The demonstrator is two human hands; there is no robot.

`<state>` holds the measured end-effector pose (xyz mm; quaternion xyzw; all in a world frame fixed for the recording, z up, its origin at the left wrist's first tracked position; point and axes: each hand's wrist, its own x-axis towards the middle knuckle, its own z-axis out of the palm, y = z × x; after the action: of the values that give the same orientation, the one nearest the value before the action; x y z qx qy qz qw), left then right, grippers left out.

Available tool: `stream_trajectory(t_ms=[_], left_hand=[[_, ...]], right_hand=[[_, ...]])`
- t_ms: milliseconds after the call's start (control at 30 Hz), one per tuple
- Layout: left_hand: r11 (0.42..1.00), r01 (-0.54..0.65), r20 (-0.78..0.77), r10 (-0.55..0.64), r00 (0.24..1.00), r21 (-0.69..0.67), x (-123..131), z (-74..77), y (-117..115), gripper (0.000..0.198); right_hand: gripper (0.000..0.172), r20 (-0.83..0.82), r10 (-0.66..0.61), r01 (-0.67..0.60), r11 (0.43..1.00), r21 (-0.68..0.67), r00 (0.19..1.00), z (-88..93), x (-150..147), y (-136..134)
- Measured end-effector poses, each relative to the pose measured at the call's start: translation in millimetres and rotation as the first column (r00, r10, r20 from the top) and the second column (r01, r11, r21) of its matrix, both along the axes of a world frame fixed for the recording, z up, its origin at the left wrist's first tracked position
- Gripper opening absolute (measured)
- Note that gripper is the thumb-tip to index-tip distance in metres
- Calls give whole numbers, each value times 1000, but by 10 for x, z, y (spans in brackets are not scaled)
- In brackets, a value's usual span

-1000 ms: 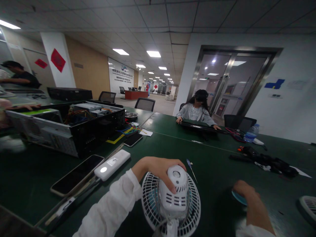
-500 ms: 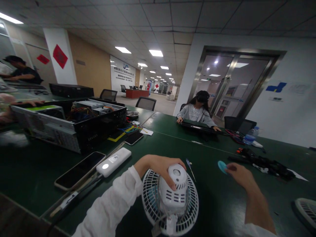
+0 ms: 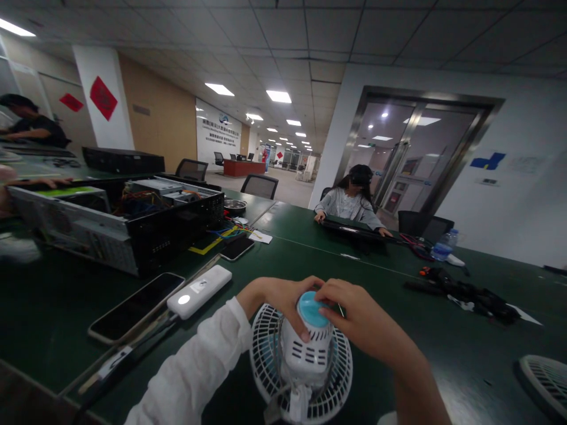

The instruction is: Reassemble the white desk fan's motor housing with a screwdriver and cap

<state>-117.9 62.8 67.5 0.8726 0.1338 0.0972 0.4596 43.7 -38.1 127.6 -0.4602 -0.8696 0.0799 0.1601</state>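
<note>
A small white fan (image 3: 305, 354) with a round grille lies face down on the green table in front of me. My left hand (image 3: 290, 301) is wrapped round the top of its motor housing, thumb on the near side. On the end of the housing sits a round light-blue cap (image 3: 312, 309). The fingers of my right hand (image 3: 349, 304) hold the cap's right edge against the housing. Whether the cap is seated flush I cannot tell. A thin screwdriver shaft (image 3: 341, 309) shows partly behind my right hand.
An open computer case (image 3: 133, 236) stands at the left. Nearer lie a phone (image 3: 137, 307) and a white power bank (image 3: 199, 292). At the right are black straps (image 3: 469, 295), a water bottle (image 3: 444, 245) and a white grille (image 3: 547, 378). Across the table a person (image 3: 349, 198) holds a black panel.
My right hand has moved left from over the table and brought the light-blue cap onto the end of the fan's motor housing. My left hand still grips the housing.
</note>
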Motion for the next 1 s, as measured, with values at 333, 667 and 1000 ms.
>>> stream_trajectory(t_ms=[333,667,1000], left_hand=[[998,51,-9,-51,999,-28,-10,-10,47,87],[978,178,70,-170,983,-114,36,-5,48,57],[977,140,29,-138,990,-162,25,9,-11,70]], right_hand=[[15,41,-34,36,997,-65,999,-30,-9,18],[19,183,-211,206,978,43,960,-86,-208,-11],[23,270,-410,373,910,178,871,-87,-389,-51]])
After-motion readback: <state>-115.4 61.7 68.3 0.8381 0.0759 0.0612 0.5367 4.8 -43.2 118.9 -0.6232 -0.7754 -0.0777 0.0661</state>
